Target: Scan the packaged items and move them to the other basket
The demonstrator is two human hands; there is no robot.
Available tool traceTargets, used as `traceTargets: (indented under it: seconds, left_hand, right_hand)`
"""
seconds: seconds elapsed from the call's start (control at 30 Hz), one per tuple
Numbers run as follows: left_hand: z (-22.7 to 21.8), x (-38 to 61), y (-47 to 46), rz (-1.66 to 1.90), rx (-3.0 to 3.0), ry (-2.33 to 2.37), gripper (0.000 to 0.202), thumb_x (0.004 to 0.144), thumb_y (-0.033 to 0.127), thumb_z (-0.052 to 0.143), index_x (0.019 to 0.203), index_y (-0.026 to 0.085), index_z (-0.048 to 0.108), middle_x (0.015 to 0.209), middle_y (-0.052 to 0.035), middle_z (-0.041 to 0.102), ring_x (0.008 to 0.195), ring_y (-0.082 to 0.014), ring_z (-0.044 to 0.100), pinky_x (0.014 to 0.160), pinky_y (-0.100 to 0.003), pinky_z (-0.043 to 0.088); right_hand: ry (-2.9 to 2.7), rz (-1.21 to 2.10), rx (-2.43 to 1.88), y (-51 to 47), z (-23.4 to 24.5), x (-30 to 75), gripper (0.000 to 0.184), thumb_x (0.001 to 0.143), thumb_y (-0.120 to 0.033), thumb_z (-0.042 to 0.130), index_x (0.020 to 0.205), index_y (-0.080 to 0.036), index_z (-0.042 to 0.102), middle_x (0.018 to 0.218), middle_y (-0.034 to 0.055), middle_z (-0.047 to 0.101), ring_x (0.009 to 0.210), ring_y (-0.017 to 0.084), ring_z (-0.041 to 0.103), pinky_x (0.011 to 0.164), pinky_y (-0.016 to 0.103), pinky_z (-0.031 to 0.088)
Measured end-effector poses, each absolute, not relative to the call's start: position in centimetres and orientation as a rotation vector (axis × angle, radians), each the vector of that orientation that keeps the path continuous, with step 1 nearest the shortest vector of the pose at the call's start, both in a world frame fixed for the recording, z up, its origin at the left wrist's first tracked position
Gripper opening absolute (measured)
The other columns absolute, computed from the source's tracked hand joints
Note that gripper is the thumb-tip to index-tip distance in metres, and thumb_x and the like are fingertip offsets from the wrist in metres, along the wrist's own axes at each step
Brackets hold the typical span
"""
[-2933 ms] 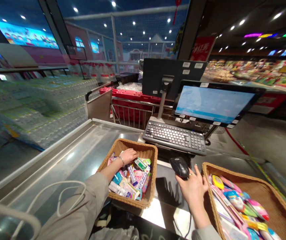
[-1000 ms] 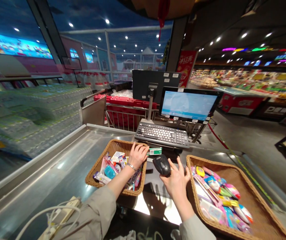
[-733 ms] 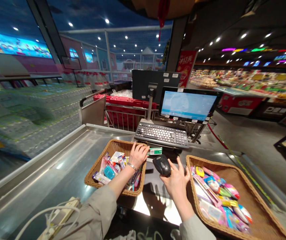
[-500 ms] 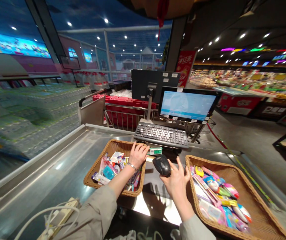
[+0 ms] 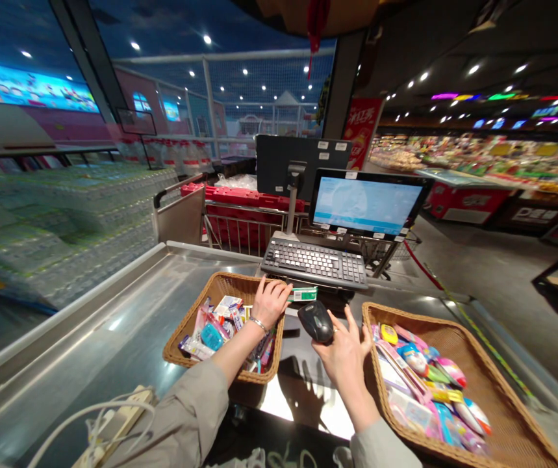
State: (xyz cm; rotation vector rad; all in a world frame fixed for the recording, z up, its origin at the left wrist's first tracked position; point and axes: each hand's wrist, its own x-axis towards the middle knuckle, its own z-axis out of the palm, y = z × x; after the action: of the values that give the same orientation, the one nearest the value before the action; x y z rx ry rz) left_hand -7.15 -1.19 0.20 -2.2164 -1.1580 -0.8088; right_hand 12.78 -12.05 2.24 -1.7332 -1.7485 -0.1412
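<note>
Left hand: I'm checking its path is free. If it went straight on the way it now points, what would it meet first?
Most likely the keyboard: the left hand, holding a small green box, points at its front edge. Depth is hard to judge; it might pass beneath.

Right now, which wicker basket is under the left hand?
The smaller basket, left of the scanner: the left hand, gripping a green box, is over its far rim. The larger basket lies beyond the right hand.
</note>
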Motion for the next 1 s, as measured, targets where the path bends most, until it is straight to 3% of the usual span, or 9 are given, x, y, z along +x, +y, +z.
traceTargets:
  seconds: [0.3,0.6,1.0]
  left_hand:
    - [0.7,-6.2,-1.0,-0.804,-2.242,-1.131,0.042,0.088,0.031,0.066,0.128,0.020,0.059,0.110,-0.0077,0.071,0.110,-0.0251,0.060,0.117,-0.059,0.030]
    - [1.4,-2.9,-0.5,-0.863,-2.335,-1.031,0.043,0.089,0.030,0.065,0.131,0.024,0.058,0.112,-0.0078,0.071,0.113,-0.0260,0.060,0.118,-0.061,0.027]
    - [2.1,2.4,-0.3,-0.952,-2.424,-0.810,0.040,0.092,0.034,0.060,0.130,0.022,0.059,0.111,-0.0077,0.072,0.112,-0.0242,0.060,0.120,-0.060,0.023]
  right_hand:
    - [-1.720,-0.217,-1.758,-12.3,2.5,13.8,0.024,0.075,-0.029,0.056,0.091,-0.024,0.073,0.122,0.0064,0.069,0.137,0.032,0.037,0.109,0.057,0.016]
    - [-1.578,-0.280,-1.877,-13.0,2.5,16.3,0.026,0.075,-0.036,0.058,0.094,-0.028,0.074,0.121,0.0025,0.069,0.136,0.031,0.039,0.107,0.053,0.021]
    - [-1.365,-0.341,-1.983,-15.1,2.6,20.2,0.032,0.079,-0.043,0.055,0.098,-0.025,0.073,0.120,0.0061,0.069,0.132,0.032,0.042,0.109,0.055,0.014]
